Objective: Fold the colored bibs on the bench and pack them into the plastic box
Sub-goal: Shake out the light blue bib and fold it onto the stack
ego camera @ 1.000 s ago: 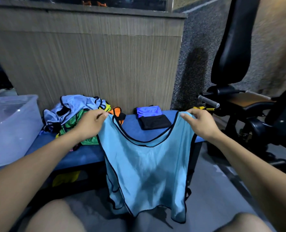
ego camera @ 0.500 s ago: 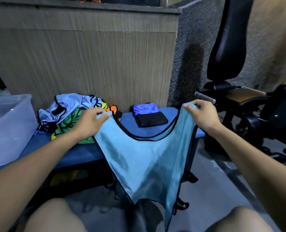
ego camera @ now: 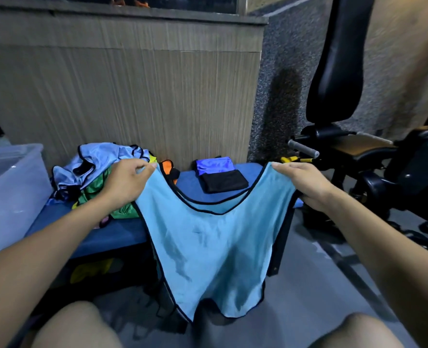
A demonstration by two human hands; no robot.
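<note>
The light blue bib (ego camera: 207, 247) hangs spread in front of the blue bench (ego camera: 102, 237), held up by its two shoulder straps. At far left the clear plastic box (ego camera: 9, 187) is cut off by the frame edge. Next, a heap of unfolded bibs (ego camera: 100, 177) is partly hidden behind the left hand (ego camera: 126, 182), whose fingers pinch the left strap. Two folded bibs (ego camera: 220, 175), blue and black, lie on the bench behind the neckline. The right hand (ego camera: 305, 183) grips the right strap, thumb on top; its other fingers are hidden under the cloth.
</note>
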